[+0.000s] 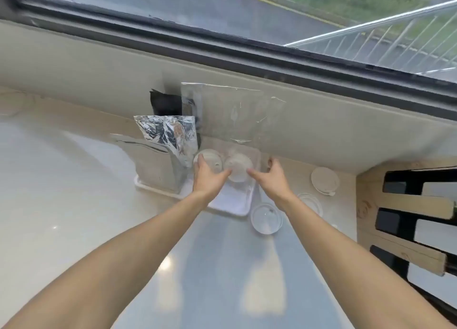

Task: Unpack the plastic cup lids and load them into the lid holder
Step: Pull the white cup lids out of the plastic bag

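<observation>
A tall clear plastic lid holder (230, 111) stands against the sill wall on a white tray (232, 205). At its base sit two clear lid stacks. My left hand (207, 177) grips the left clear lid (210, 159) between thumb and fingers. A second domed lid stack (238, 167) lies between my hands. My right hand (270, 177) has its thumb inside and its fingers outside the holder's right wall, holding it. Loose clear lids lie on the counter to the right: one near my right wrist (266, 218), one farther right (324, 180).
A crumpled silver foil bag (168, 133) and a black pouch (165, 104) stand left of the holder in the tray. A wooden slatted frame (408, 205) borders the counter on the right. The window sill wall (74, 63) runs behind.
</observation>
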